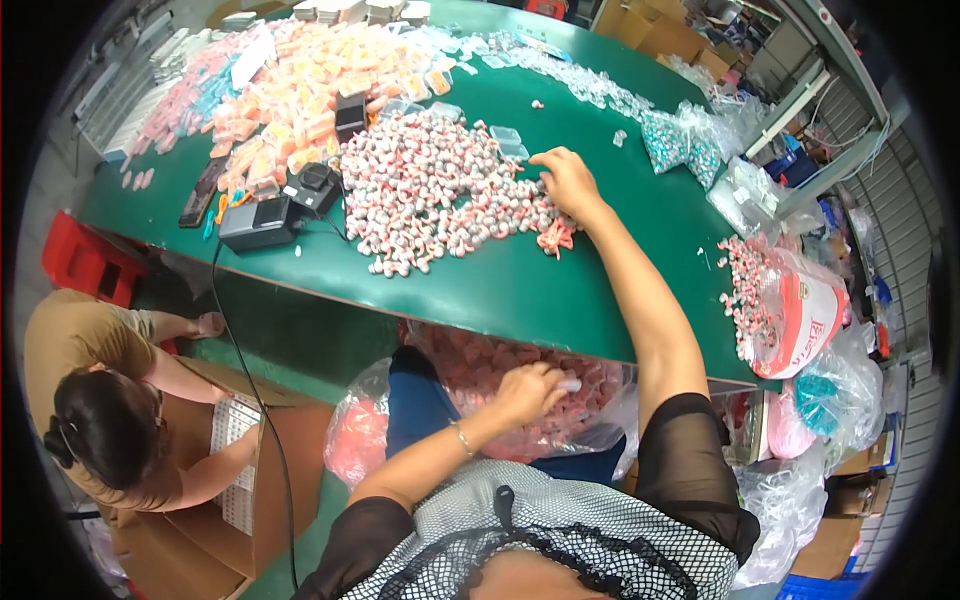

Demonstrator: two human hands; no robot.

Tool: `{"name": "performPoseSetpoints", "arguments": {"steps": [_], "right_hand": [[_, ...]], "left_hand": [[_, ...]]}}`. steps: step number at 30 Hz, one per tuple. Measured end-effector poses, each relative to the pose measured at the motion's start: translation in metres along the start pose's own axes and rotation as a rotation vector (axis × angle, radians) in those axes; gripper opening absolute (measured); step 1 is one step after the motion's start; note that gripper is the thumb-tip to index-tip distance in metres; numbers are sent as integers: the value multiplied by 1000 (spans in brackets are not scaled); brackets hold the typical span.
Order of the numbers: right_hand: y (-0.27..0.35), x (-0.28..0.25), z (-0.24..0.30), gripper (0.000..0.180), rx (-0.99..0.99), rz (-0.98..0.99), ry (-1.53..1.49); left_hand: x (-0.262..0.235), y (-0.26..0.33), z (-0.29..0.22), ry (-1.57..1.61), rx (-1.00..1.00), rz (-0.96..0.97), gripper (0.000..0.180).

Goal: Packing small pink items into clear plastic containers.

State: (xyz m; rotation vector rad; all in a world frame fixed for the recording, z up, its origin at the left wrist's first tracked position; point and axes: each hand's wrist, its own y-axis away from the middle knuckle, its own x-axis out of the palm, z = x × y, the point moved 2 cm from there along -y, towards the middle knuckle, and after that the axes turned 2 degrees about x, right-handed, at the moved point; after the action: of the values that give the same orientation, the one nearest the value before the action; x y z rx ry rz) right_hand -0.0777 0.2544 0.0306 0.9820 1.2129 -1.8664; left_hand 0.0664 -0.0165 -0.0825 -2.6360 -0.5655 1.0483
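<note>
Left hand [525,397]: fingers pinched on clear piece [571,384]. Right hand [568,187]: at pile [420,185] edge, finger spread hard to tell. Lap bag [621,408]: pink pieces [480,365] inside.

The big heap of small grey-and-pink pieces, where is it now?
In the head view, the heap lies in the upper middle on the green table, between the black boxy devices at its left and the right hand at its right.
</note>
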Motion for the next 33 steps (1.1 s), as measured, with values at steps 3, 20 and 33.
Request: {"name": "performPoseSetpoints", "arguments": {"steps": [3,20,33], "right_hand": [[-28,31,-11,22,85,44,100],[138,-98,-3,10,-82,-114,209],[229,-116,17,11,14,-134,14]], "left_hand": [[48,13,34,-128,-127,323,21],[-115,-74,-21,-37,194,-304,9],[-111,-189,67,-630,177,-371,7]]}}
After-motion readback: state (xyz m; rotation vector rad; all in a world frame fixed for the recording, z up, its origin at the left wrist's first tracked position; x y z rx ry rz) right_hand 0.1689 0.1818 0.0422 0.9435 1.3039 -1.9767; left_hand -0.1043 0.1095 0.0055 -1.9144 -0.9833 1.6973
